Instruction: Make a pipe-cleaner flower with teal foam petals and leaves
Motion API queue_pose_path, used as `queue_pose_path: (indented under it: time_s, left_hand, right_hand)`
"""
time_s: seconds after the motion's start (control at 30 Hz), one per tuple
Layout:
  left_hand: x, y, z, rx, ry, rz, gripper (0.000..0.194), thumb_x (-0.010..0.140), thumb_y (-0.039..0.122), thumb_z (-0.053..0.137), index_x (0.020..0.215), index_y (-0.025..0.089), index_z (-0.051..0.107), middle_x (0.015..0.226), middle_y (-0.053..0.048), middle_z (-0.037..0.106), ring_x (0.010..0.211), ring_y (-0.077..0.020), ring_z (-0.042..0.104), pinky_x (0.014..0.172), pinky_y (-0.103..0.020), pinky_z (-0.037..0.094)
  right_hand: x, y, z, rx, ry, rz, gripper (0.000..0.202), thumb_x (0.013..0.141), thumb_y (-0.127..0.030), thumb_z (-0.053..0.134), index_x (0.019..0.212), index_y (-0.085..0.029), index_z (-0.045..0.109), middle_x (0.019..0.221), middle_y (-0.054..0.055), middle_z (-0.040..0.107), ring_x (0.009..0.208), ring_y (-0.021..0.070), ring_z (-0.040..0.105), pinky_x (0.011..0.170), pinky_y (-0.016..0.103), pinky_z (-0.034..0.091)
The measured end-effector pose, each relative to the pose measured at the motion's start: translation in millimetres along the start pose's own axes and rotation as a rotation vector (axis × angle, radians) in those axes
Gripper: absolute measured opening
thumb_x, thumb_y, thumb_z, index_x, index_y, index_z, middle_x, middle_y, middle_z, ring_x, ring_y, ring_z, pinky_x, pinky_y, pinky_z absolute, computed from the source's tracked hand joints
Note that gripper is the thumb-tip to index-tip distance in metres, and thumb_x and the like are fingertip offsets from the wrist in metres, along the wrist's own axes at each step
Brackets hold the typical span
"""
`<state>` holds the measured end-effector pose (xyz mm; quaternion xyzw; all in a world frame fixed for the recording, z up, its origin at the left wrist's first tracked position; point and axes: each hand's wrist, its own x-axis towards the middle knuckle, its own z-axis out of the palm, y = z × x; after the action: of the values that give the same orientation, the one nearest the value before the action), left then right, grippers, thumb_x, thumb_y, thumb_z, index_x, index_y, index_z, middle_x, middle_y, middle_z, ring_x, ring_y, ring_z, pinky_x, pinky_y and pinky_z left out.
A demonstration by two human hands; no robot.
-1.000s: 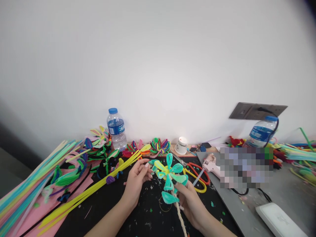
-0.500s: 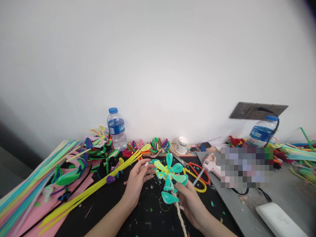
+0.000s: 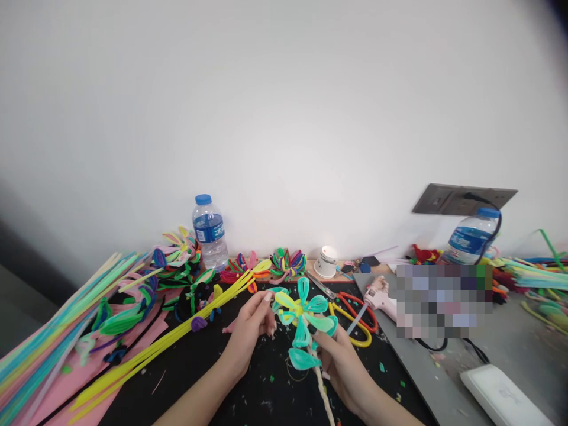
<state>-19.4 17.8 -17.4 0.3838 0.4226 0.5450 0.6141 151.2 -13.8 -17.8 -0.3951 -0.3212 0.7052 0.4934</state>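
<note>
The right hand's (image 3: 339,358) grip is closed round the flower's (image 3: 302,333) stem, over the worktop (image 3: 252,393); the left hand's (image 3: 252,324) fingers curl at a left petal, hold unclear. Close right, scissors (image 3: 327,290) and glue gun (image 3: 385,304); left, yellow strips (image 3: 164,347); far, cup (image 3: 326,263).

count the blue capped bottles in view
2: one bottle left of centre, near the wall; the other bottle at right, by the socket plate. Others may be hidden.
</note>
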Motion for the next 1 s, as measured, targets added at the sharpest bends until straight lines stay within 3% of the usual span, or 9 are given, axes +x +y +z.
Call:
queue_pose_path:
  time_s: [0.2,0.4,0.6,0.8,0.9,1.0]
  left_hand:
    - [-6,-1,3.8,-0.121,-0.216,-0.138,0.051,0.072,0.063,0.049,0.089,0.015,0.053,0.071,-0.001,0.056,0.052,-0.0113,0.052,0.05,-0.025,0.042]
    - [-14,4,5.6,-0.092,-0.332,-0.098,0.052,0.064,0.054,0.066,0.099,0.016,0.057,0.083,-0.004,0.057,0.061,-0.0132,0.054,0.055,-0.026,0.043]
    - [-15,6,5.3,-0.055,-0.336,-0.056,0.057,0.056,0.055,0.071,0.097,0.018,0.061,0.088,-0.005,0.058,0.064,-0.0147,0.055,0.055,-0.025,0.043]
    - [-17,12,6.2,0.003,-0.315,-0.046,0.06,0.051,0.049,0.076,0.101,0.02,0.063,0.1,-0.008,0.061,0.087,-0.0232,0.057,0.065,-0.027,0.046]
    - [-19,9,4.9,0.052,-0.27,-0.067,0.058,0.056,0.05,0.073,0.105,0.021,0.062,0.102,-0.009,0.062,0.089,-0.0249,0.058,0.068,-0.029,0.047]
    - [-20,7,6.0,0.145,-0.195,-0.055,0.044,0.063,0.044,0.07,0.1,0.021,0.064,0.106,-0.008,0.063,0.096,-0.0255,0.057,0.077,-0.033,0.046]
  right_hand:
    - [3,6,-4,-0.094,0.01,-0.022,0.033,0.073,-0.036,0.066,0.095,-0.017,0.051,0.063,-0.003,0.051,0.043,0.0052,0.039,0.035,0.016,0.025]
    - [1,3,-3,-0.202,-0.031,-0.06,0.031,0.076,-0.041,0.062,0.091,-0.015,0.052,0.053,-0.005,0.047,0.039,0.0046,0.031,0.035,0.017,0.023]
    - [0,-1,-1,-0.24,-0.015,-0.061,0.033,0.076,-0.042,0.061,0.093,-0.015,0.052,0.051,-0.007,0.044,0.039,0.0045,0.031,0.035,0.016,0.024]
    - [-2,-5,3,-0.311,0.022,-0.042,0.04,0.073,-0.048,0.062,0.094,-0.015,0.052,0.046,-0.008,0.041,0.037,0.0046,0.029,0.035,0.016,0.024]
    - [-3,-7,5,-0.357,0.043,-0.045,0.04,0.07,-0.049,0.063,0.091,-0.016,0.053,0.044,-0.008,0.041,0.036,0.0051,0.03,0.034,0.016,0.025]
    - [-4,-8,6,-0.406,0.017,-0.063,0.038,0.069,-0.049,0.064,0.084,-0.016,0.054,0.044,-0.008,0.04,0.038,0.0052,0.031,0.035,0.016,0.025]
